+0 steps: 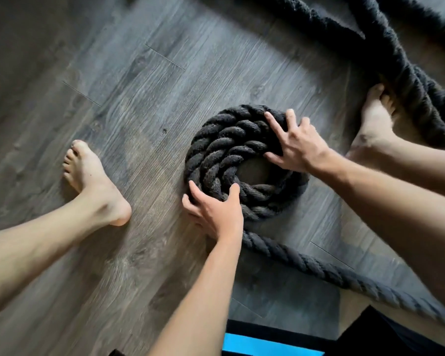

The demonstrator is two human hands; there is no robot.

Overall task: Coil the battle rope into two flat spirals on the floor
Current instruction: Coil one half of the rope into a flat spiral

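A thick black battle rope lies coiled in a small flat spiral (224, 150) of about two or three turns on the grey wood floor, with a hole in its middle. My left hand (215, 210) grips the spiral's near edge, fingers over the outer turns. My right hand (297, 143) presses on the spiral's right side, fingers spread across the turns. A loose length of the rope (319, 271) runs from under my left hand toward the lower right. More loose rope (406, 73) lies in thick strands at the upper right.
My bare left foot (93, 178) stands on the floor left of the spiral. My bare right foot (374, 122) stands at the right, its toes against the loose strands. A black and blue item (267, 343) shows at the bottom edge.
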